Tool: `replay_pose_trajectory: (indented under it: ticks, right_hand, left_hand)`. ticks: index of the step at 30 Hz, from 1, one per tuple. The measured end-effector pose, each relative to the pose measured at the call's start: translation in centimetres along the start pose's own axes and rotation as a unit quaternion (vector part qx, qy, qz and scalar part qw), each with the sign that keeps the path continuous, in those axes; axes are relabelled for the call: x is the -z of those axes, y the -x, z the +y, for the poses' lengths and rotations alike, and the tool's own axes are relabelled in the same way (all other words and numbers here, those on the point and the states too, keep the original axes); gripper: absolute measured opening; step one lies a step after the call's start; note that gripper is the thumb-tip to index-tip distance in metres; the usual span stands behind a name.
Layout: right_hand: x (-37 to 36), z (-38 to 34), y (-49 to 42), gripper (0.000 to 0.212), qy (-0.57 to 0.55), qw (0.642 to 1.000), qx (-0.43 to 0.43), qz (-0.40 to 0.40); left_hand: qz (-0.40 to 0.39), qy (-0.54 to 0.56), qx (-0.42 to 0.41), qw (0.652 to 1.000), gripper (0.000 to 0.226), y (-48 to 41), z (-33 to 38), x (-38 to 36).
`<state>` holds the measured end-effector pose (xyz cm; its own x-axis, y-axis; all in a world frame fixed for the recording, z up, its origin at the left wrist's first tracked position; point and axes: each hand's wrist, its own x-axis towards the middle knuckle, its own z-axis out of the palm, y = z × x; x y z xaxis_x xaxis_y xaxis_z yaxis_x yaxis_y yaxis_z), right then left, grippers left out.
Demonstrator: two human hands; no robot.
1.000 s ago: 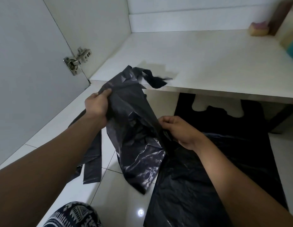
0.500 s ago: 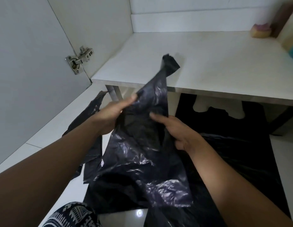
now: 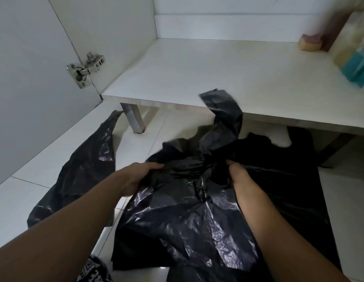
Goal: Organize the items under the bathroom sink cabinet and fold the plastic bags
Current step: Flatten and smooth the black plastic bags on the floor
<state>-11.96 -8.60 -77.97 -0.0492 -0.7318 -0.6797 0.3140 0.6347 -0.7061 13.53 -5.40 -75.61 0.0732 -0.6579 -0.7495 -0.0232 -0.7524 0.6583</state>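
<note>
A crumpled black plastic bag [image 3: 183, 218] is spread low over the white floor tiles in front of me. My left hand [image 3: 136, 176] grips its left upper edge and my right hand [image 3: 238, 176] grips its right upper part. One of its handles [image 3: 224, 106] sticks up in front of the cabinet shelf edge. Under it lies a second black bag [image 3: 295, 190], flat on the floor at the right. A third black bag [image 3: 83, 174] lies stretched out on the tiles at the left.
The white cabinet floor shelf [image 3: 217, 74] stands on a metal leg [image 3: 134, 121]. The open cabinet door [image 3: 30, 78] with its hinge [image 3: 83, 70] is at the left. A sponge [image 3: 309, 44] and a teal and cream pack [image 3: 356, 64] sit at the shelf's right.
Both hands have brought the held bag down from chest height toward the floor and moved apart, spreading it over the flat bag. The raised handle now flops near the shelf edge.
</note>
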Motion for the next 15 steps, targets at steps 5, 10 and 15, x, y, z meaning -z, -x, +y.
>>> replay_pose_trajectory:
  ticks: [5,10,15]
  right_hand:
    - [4.1,-2.5,-1.8,0.033,0.035,0.993,0.006,0.109]
    - [6.3,-1.8,-0.5,0.020,0.060,0.989,0.079,0.111]
    - [3.9,-0.3,0.2,0.016,0.039,0.992,0.110,0.041]
  left_hand:
    - [0.186,0.073,-0.115,0.973,0.048,-1.8,1.9,-1.1]
    - [0.230,-0.059,-0.117,0.964,0.049,-1.9,2.4,-2.2]
    - [0.027,0.068,-0.052,0.996,0.058,0.9,2.6,-1.9]
